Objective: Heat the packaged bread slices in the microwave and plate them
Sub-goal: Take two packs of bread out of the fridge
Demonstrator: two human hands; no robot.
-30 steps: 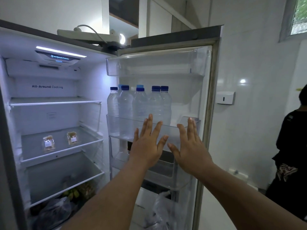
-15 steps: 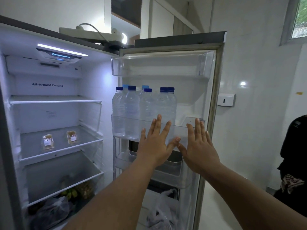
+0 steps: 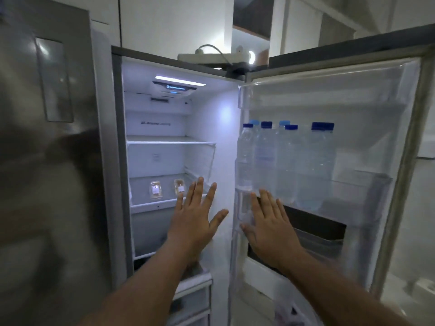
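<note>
Two small clear packets of bread slices, one on the left (image 3: pixel 155 189) and one on the right (image 3: pixel 179 187), lie side by side on a middle glass shelf (image 3: pixel 150 204) inside the open, lit fridge. My left hand (image 3: pixel 196 216) is raised flat with fingers spread, just right of and below the packets, holding nothing. My right hand (image 3: pixel 268 222) is likewise flat and spread, in front of the open fridge door's bins. Neither hand touches the packets.
The open fridge door (image 3: pixel 400 161) stands at right, with several blue-capped water bottles (image 3: pixel 284 161) in its middle bin. The closed steel freezer door (image 3: pixel 47 161) fills the left. A power strip (image 3: pixel 211 56) rests on the fridge top. Drawers (image 3: pixel 193 300) sit low in the fridge.
The view has swung left, so the fridge interior is now centred and the closed left door appears. Both hands stayed spread and moved left, the left one now near the bread shelf.
</note>
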